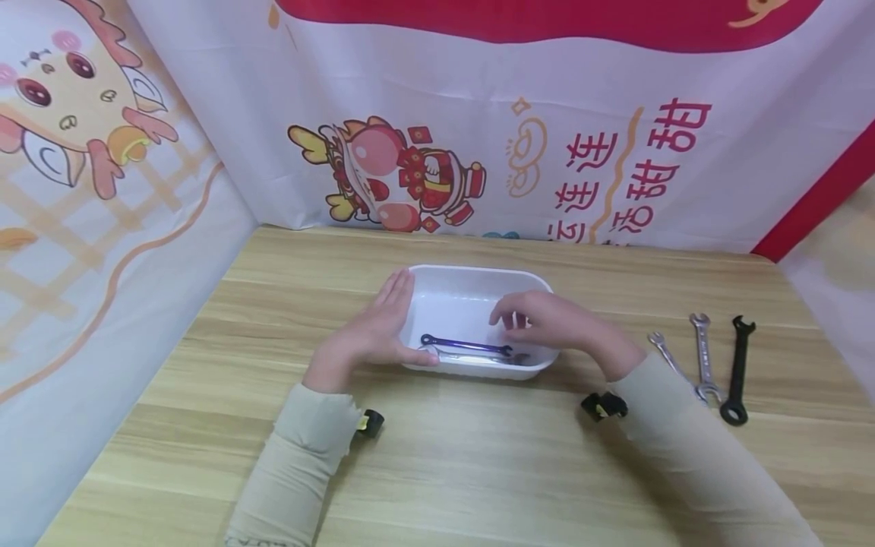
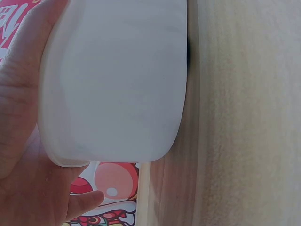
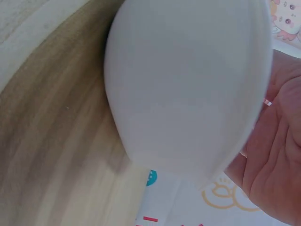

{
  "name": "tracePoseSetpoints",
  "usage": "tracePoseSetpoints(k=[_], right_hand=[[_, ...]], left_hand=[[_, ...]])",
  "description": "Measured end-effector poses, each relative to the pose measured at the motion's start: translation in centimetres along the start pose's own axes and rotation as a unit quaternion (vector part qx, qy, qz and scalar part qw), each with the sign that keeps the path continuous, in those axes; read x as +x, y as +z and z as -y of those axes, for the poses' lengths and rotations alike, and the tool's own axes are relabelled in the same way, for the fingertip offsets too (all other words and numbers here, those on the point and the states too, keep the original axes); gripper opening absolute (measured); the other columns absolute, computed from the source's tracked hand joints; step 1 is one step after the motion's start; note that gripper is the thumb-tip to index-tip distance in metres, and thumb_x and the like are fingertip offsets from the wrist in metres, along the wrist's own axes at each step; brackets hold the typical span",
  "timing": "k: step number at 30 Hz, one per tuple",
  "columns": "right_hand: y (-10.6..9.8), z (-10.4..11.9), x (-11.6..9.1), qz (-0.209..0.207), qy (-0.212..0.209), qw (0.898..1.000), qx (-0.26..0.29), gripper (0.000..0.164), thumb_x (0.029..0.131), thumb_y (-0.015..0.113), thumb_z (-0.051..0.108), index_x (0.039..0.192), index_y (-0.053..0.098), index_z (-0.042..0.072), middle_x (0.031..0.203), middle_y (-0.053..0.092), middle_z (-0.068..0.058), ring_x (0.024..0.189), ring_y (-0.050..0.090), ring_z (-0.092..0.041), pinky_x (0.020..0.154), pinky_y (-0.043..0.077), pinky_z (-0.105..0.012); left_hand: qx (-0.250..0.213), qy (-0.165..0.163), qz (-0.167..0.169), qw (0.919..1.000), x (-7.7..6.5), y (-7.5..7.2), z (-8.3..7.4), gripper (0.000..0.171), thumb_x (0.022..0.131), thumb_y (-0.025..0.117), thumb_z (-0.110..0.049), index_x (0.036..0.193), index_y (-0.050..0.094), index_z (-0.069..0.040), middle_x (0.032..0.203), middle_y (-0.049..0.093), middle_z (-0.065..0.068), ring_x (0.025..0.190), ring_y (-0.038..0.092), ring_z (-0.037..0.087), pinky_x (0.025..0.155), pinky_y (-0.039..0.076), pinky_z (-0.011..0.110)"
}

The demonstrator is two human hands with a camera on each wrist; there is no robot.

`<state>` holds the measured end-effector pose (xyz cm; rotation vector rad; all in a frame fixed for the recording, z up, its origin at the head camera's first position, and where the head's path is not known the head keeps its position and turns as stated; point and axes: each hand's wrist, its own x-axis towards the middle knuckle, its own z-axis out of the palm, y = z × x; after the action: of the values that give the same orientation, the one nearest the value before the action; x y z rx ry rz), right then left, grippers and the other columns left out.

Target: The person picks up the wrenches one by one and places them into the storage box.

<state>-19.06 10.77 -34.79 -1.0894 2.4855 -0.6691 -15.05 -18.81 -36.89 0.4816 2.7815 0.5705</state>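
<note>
A white plastic tray (image 1: 447,308) sits on the table in the head view. Inside, along its near side, lie a blue-purple wrench (image 1: 465,346) and a silver wrench (image 1: 472,357). My left hand (image 1: 372,330) rests against the tray's left end, fingers straight along the rim and thumb over the front corner. The left wrist view shows its palm (image 2: 19,117) against the rim. My right hand (image 1: 547,323) reaches over the tray's right side, its fingers loosely bent above the inside. No held thing shows between them. In the right wrist view the tray wall hides most of those fingers.
To the right lie a small silver wrench (image 1: 670,357), a larger silver wrench (image 1: 702,353) and a black wrench (image 1: 738,372). Behind the wooden table (image 1: 437,471) hangs a printed curtain (image 1: 424,83). Each sleeve carries a black wrist device.
</note>
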Motion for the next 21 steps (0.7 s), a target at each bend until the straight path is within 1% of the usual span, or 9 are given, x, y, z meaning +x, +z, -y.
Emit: tracePoseSetpoints(k=[3, 10, 15, 18, 21], right_hand=[[-0.2, 0.0, -0.4, -0.015, -0.006, 1.000, -0.005, 0.022, 0.092, 0.069, 0.013, 0.115, 0.071, 0.013, 0.093, 0.068, 0.004, 0.086, 0.062, -0.010, 0.078, 0.056, -0.028], [-0.8, 0.0, -1.6, -0.042, -0.004, 0.999, -0.005, 0.025, 0.092, 0.071, 0.014, 0.117, 0.070, 0.012, 0.097, 0.068, 0.002, 0.089, 0.061, -0.013, 0.082, 0.058, -0.041], [-1.3, 0.0, -2.6, -0.058, 0.008, 0.998, -0.005, 0.027, 0.090, 0.072, 0.014, 0.117, 0.070, 0.011, 0.104, 0.071, -0.003, 0.089, 0.061, -0.013, 0.081, 0.058, -0.040], [-1.5, -0.3, -3.2, -0.066, 0.015, 0.998, -0.011, 0.027, 0.090, 0.073, 0.014, 0.117, 0.070, 0.011, 0.103, 0.070, -0.002, 0.088, 0.061, -0.014, 0.081, 0.058, -0.040], [-1.7, -0.7, -3.9, -0.078, 0.022, 0.997, -0.019, 0.028, 0.090, 0.073, 0.016, 0.118, 0.070, 0.012, 0.098, 0.068, 0.002, 0.088, 0.060, -0.014, 0.080, 0.057, -0.039]], left_hand=[[-0.002, 0.001, 0.000, 1.0000, 0.0, 0.1, 0.1, 0.147, 0.063, 0.071, -0.082, 0.158, -0.013, -0.009, 0.167, -0.018, 0.006, 0.155, -0.014, 0.024, 0.127, 0.006, 0.043], [-0.006, 0.000, 0.000, 1.0000, 0.0, 0.0, 0.0, 0.147, 0.063, 0.073, -0.080, 0.158, -0.014, -0.009, 0.166, -0.020, 0.004, 0.155, -0.015, 0.022, 0.127, 0.006, 0.042], [-0.006, -0.002, -0.001, 1.0000, -0.1, 0.0, -0.1, 0.147, 0.063, 0.072, -0.081, 0.158, -0.013, -0.009, 0.167, -0.018, 0.005, 0.155, -0.015, 0.022, 0.127, 0.006, 0.042], [-0.003, -0.002, 0.000, 1.0000, -0.1, 0.0, -0.1, 0.147, 0.063, 0.071, -0.082, 0.158, -0.014, -0.009, 0.167, -0.019, 0.004, 0.155, -0.015, 0.022, 0.127, 0.006, 0.042], [-0.004, -0.002, 0.001, 1.0000, -0.1, -0.1, -0.1, 0.146, 0.063, 0.072, -0.081, 0.158, -0.013, -0.009, 0.167, -0.019, 0.004, 0.155, -0.015, 0.022, 0.127, 0.006, 0.043]])
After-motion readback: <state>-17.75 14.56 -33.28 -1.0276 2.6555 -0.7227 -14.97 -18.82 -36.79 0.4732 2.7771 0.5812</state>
